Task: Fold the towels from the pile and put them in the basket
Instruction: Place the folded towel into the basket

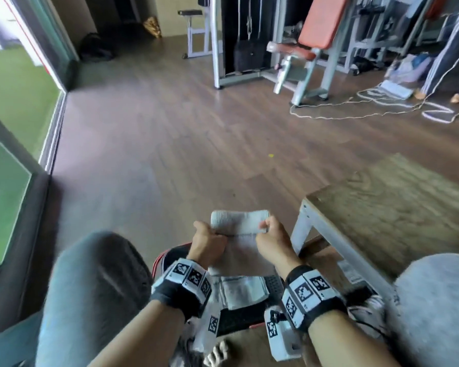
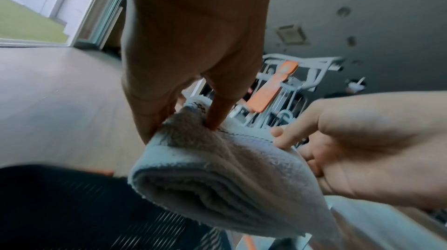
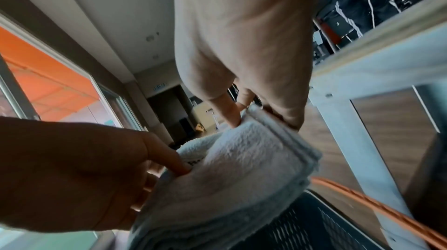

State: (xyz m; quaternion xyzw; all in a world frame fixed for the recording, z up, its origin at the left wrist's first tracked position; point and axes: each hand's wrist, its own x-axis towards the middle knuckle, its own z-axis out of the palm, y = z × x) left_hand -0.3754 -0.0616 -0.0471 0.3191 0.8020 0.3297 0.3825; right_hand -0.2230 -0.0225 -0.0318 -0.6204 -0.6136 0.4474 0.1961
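Observation:
A folded white towel point(image 1: 240, 234) hangs in the air between my knees, held by both hands. My left hand point(image 1: 206, 239) pinches its left upper corner, thumb on the near face point(image 2: 217, 118). My right hand point(image 1: 272, 238) pinches the right upper corner, fingers behind the cloth point(image 3: 232, 114). The towel's layered fold point(image 2: 217, 183) shows in the left wrist view, its plush face point(image 3: 241, 158) in the right wrist view. Below the towel sits a black basket with a red rim point(image 1: 170, 256); another folded white towel point(image 1: 243, 290) lies inside it.
A low wooden bench with a white metal frame point(image 1: 329, 242) stands just right of the basket. My grey-trousered knees point(image 1: 96, 287) flank the basket. Gym machines point(image 1: 302, 49) and white cables point(image 1: 382, 102) lie across the wooden floor; a glass door point(image 1: 16, 128) is left.

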